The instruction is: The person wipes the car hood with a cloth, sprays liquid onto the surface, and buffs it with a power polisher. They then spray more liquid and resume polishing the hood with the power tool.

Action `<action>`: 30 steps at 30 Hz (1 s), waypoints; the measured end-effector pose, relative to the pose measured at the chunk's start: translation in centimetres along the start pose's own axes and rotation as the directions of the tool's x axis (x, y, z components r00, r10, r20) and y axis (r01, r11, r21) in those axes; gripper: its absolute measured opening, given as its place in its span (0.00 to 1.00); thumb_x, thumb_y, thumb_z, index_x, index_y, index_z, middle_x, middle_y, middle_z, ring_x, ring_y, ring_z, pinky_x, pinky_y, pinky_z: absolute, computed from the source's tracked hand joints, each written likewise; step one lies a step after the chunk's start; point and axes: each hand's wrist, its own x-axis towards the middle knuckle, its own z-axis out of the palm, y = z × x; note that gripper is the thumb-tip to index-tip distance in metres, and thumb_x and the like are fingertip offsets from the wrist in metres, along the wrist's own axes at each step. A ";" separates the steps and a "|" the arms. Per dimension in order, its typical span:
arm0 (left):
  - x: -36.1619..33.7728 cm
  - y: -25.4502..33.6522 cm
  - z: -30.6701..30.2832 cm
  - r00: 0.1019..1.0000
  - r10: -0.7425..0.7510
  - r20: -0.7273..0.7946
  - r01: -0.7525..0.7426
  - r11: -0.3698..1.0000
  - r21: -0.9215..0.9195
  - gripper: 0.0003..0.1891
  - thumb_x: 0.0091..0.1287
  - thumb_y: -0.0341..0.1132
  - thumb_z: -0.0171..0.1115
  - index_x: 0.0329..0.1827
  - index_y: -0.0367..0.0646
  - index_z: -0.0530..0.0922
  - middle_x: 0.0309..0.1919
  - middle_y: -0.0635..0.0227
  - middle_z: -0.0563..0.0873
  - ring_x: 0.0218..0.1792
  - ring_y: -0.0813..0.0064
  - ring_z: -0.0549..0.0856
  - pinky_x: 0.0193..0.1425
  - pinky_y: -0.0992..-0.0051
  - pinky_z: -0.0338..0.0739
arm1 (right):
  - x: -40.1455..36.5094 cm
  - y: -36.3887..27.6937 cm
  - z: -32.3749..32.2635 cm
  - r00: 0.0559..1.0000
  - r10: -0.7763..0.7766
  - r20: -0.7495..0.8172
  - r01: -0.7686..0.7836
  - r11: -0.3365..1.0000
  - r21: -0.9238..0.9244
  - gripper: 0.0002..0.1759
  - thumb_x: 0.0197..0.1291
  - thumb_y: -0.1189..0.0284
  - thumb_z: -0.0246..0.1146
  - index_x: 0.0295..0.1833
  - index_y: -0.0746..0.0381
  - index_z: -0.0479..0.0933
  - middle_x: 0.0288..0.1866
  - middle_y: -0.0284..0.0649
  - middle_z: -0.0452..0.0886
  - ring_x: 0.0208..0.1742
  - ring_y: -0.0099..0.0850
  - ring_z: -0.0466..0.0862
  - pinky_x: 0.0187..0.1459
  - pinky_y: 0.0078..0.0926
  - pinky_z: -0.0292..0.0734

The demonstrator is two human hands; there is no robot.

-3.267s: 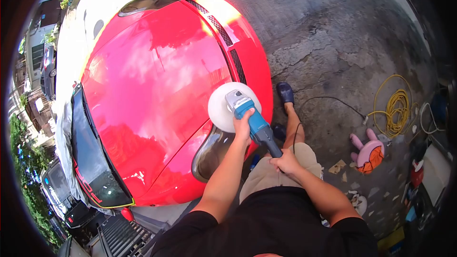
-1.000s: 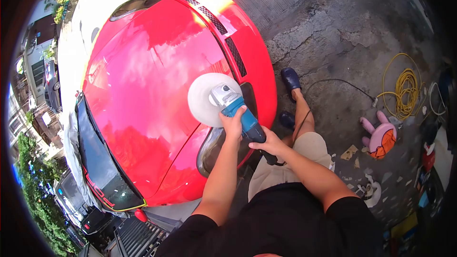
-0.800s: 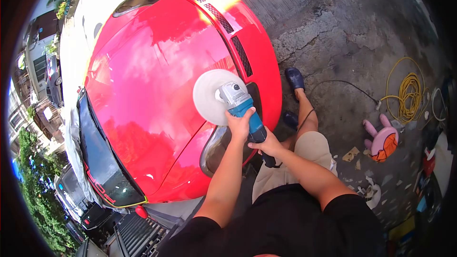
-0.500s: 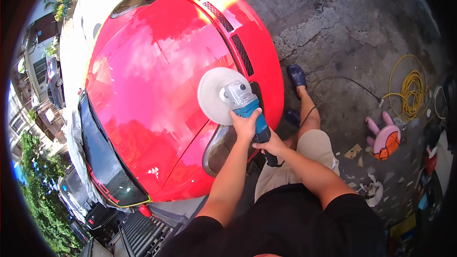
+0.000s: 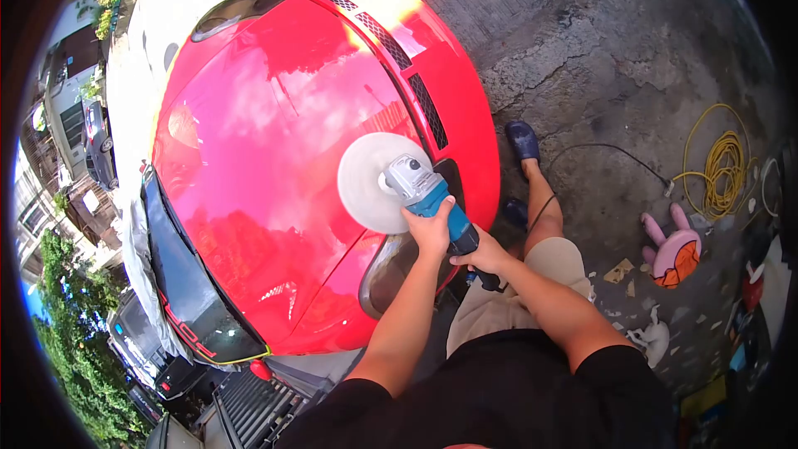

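Note:
A teal and silver polisher (image 5: 431, 189) with a round white buffing pad (image 5: 362, 185) is held in both hands. The pad lies over the glossy red car hood (image 5: 249, 141), near its front edge and just above a headlight (image 5: 386, 278); its face looks smeared, as if spinning. My left hand (image 5: 430, 229) is closed round the polisher's body behind the metal head. Farther back, my right hand (image 5: 485, 251) wraps the dark rear handle, where the cord comes out.
A dark cord (image 5: 611, 146) runs across the concrete to a coiled yellow extension cord (image 5: 721, 168). A pink stool (image 5: 675, 259) with an orange patch stands at right, with scraps around it. Pale sheeting (image 5: 137, 241) hangs by the windshield (image 5: 187, 262). Mesh grilles (image 5: 384, 40) line the car's front.
The polisher has moved slightly left over the hood, toward the windshield, with both hands still on it. The whole view has shifted a little, so the car sits lower.

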 end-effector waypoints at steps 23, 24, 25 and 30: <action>7.1 8.7 5.5 0.993 -0.115 0.004 0.115 0.981 -0.157 0.43 0.60 0.39 0.88 0.70 0.32 0.66 0.58 0.51 0.83 0.55 0.62 0.86 0.63 0.62 0.83 | 4.6 -12.3 -3.9 0.988 0.144 -0.051 -0.150 0.977 -0.154 0.43 0.47 0.66 0.89 0.67 0.62 0.73 0.40 0.40 0.89 0.27 0.31 0.87 0.34 0.33 0.83; 5.7 7.5 5.1 0.994 -0.112 0.000 0.111 0.985 -0.131 0.44 0.59 0.39 0.88 0.70 0.32 0.66 0.59 0.50 0.83 0.55 0.62 0.86 0.64 0.62 0.82 | 3.0 -11.7 -3.7 0.985 0.164 -0.048 -0.170 0.975 -0.142 0.44 0.47 0.66 0.89 0.67 0.62 0.74 0.40 0.40 0.89 0.27 0.31 0.87 0.34 0.33 0.83; 4.6 6.5 4.7 0.994 -0.109 -0.004 0.109 0.989 -0.102 0.44 0.59 0.39 0.88 0.70 0.32 0.67 0.59 0.50 0.83 0.56 0.61 0.86 0.65 0.62 0.82 | 1.8 -11.4 -3.5 0.982 0.186 -0.045 -0.190 0.974 -0.126 0.44 0.46 0.66 0.89 0.67 0.62 0.74 0.40 0.40 0.88 0.27 0.30 0.87 0.34 0.33 0.83; 4.4 8.9 4.9 0.986 -0.162 -0.029 0.155 0.972 -0.179 0.44 0.58 0.38 0.89 0.70 0.31 0.67 0.60 0.50 0.83 0.57 0.62 0.86 0.65 0.62 0.82 | 2.2 -11.7 -4.1 0.978 0.208 -0.032 -0.211 0.967 -0.141 0.45 0.46 0.66 0.88 0.68 0.62 0.74 0.40 0.41 0.89 0.26 0.31 0.87 0.33 0.34 0.83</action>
